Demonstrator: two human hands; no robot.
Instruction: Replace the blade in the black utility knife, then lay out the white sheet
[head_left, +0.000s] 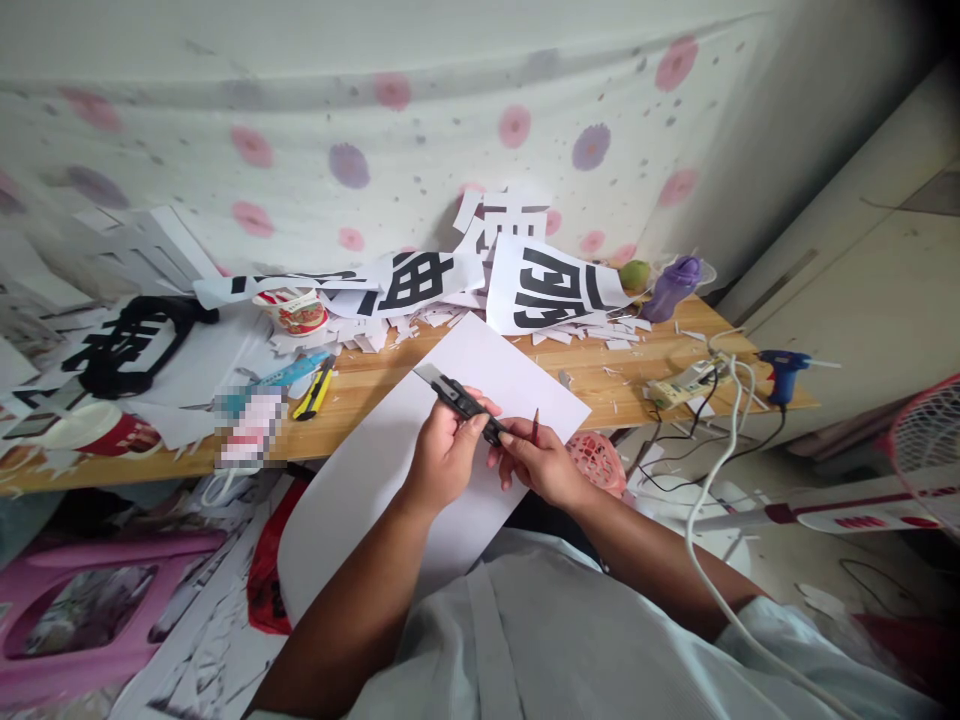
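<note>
My left hand (444, 455) is wrapped round a black utility knife (459, 398), its blade extended and pointing up and left. At the knife's rear end, the thumb and fingertips of my right hand (551, 465) are closed against it. A dark red pencil (535, 428) sticks up between the fingers of that same hand. Below both hands lies a large white sheet of board (375, 500), partly on the table and partly over my lap. Its left end is curved.
On the wooden table (375, 385) lie a yellow cutter (315, 388), white scraps, printed character sheets (555, 285) and paper cups (292, 312). A blue glue gun (784, 372), a power strip (686, 385) and a purple bottle (673, 290) are rightward. A white cable (712, 470) hangs near my right arm.
</note>
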